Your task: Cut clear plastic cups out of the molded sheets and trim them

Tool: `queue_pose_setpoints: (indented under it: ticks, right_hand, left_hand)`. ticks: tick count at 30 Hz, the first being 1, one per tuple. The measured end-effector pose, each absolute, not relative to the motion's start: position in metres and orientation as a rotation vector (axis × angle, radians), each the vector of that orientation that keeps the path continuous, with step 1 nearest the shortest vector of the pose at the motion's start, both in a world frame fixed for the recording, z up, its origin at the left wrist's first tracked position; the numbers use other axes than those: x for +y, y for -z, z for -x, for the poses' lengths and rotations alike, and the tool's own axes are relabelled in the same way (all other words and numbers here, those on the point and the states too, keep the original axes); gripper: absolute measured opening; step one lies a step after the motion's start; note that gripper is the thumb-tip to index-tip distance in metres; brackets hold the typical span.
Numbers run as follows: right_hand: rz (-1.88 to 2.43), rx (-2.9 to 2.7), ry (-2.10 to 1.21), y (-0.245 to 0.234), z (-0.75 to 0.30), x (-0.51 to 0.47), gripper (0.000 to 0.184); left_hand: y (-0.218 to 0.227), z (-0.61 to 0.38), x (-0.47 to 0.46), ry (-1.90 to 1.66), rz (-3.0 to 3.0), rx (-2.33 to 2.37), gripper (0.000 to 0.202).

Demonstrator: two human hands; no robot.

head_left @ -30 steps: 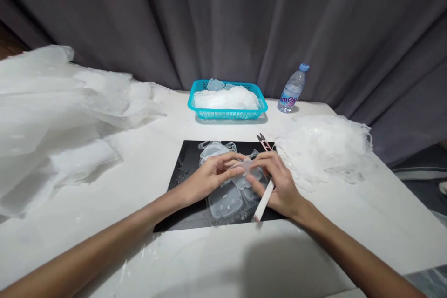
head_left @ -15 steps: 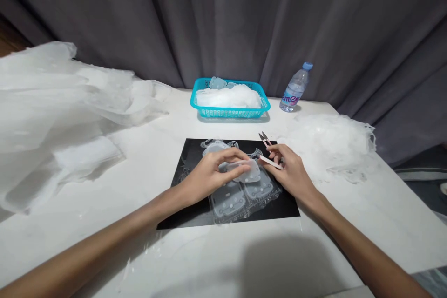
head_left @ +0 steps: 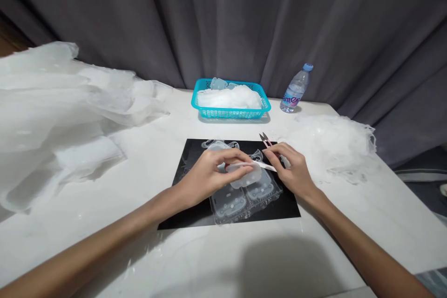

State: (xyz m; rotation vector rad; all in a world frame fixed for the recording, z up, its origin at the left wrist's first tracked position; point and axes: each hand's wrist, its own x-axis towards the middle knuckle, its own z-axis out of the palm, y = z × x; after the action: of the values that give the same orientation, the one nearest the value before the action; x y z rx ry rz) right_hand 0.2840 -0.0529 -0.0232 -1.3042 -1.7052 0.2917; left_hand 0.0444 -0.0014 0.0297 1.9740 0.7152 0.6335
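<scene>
My left hand point(head_left: 218, 170) pinches a small frosted translucent plastic piece point(head_left: 246, 179) between thumb and fingers, above a black mat point(head_left: 188, 195). Closed around a slim, pale stick-like tool point(head_left: 267, 166), my right hand point(head_left: 291, 165) brings its tip to the upper edge of that piece; the tool's exact kind is unclear. Under the hands, clear molded plastic sheets point(head_left: 228, 205) with rounded shapes lie on the mat. Thread snips point(head_left: 266, 139) with dark blades and pinkish handles point away beside my right fingers, which hide their rear part.
A turquoise basket point(head_left: 232, 113) at the back holds white material and translucent pieces. To its right stands a water bottle point(head_left: 295, 91). Large white translucent sheeting point(head_left: 77, 98) heaps at the left, and a tangled white pile point(head_left: 335, 146) lies at the right. A grey curtain point(head_left: 223, 18) hangs behind.
My right hand has shifted slightly left and turned, bringing the pale tool's tip against the frosted piece. The left hand keeps its pinch, nearly still.
</scene>
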Motion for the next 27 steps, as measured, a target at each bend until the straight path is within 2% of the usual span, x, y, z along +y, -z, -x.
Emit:
queue_pose_setpoints:
  ticks: [4, 8, 10, 13, 19, 27]
  right_hand:
    - [1.159, -1.752, -0.259, 0.015, -0.280, -0.061, 0.013]
    - [0.957, -1.801, -0.318, 0.012, -0.274, -0.066, 0.022]
    - [0.908, -1.772, -0.283, 0.012, -0.270, -0.067, 0.018]
    - [0.892, -1.739, -0.227, 0.010, -0.267, -0.068, 0.013]
    - [0.880, -1.759, -0.144, 0.008, -0.268, -0.069, 0.015]
    - [0.846, -1.853, -0.027, 0.010, -0.271, -0.070, 0.026]
  left_hand:
    - [-0.030, -0.043, -0.003, -0.680, -2.065, 0.696, 0.019]
    - [-0.027, -0.042, -0.006, -0.758, -2.216, 0.641, 0.015]
    - [-0.026, -0.041, -0.007, -0.794, -2.289, 0.617, 0.015]
    - [-0.025, -0.041, -0.010, -0.810, -2.319, 0.612, 0.016]
    - [-0.020, -0.042, -0.010, -0.816, -2.129, 0.599, 0.014]
    - [-0.013, -0.039, -0.008, -0.873, -2.256, 0.548, 0.005]
